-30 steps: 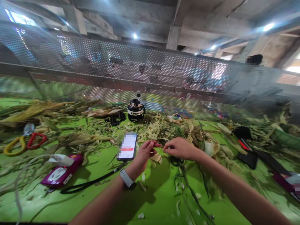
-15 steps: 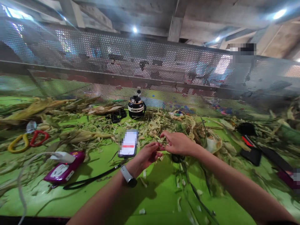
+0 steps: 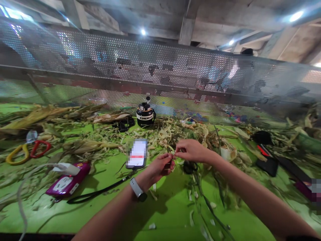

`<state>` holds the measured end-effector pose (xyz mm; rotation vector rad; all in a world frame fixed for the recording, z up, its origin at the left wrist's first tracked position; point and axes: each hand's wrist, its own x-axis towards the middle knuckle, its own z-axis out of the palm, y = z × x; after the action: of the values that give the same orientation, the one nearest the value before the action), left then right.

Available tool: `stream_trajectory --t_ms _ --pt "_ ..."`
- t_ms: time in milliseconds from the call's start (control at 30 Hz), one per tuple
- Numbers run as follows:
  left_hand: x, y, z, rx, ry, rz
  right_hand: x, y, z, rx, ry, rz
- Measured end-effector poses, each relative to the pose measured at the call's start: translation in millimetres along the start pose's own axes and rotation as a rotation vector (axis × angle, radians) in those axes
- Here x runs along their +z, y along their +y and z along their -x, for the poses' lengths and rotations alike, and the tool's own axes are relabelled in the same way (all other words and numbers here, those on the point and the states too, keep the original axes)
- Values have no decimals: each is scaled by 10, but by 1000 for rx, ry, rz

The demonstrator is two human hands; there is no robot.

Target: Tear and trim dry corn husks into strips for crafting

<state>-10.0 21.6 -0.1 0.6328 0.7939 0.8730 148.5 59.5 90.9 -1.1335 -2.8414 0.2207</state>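
Observation:
My left hand [image 3: 160,166], with a watch [image 3: 138,189] on its wrist, has its fingers curled and thumb pressed in a pinch. My right hand [image 3: 193,150] meets it from the right, thumb and forefinger pinched at the same spot. What lies between the fingertips is too small to make out. Just below the right hand is a black looped item [image 3: 190,167] on the green table [image 3: 173,219]. A lit phone [image 3: 138,153] lies left of the hands. Pale, dry corn husk scraps [image 3: 165,132] are heaped behind them.
A purple power strip [image 3: 79,179] with a white plug and cable sits at the left, near yellow-and-red-handled scissors [image 3: 16,162]. A black jug [image 3: 145,122] stands before a perforated metal screen [image 3: 160,63]. Longer husks [image 3: 37,116] lie back left; a dark flat case [image 3: 268,166] lies right.
My right hand has shifted slightly and its forefinger has come down into a pinch against the left fingertips. Beyond the screen, a person at the right has moved left.

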Motion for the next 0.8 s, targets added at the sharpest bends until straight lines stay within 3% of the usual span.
stream_trajectory --t_ms 200,567,800 --pt "-40 20 12 4 -80 -66 -57 112 27 56 60 30" --pt "-43 87 36 -14 -4 -23 -15 166 81 88 132 -61" --pt "-36 118 60 -57 -20 -7 3 176 82 98 162 -87"
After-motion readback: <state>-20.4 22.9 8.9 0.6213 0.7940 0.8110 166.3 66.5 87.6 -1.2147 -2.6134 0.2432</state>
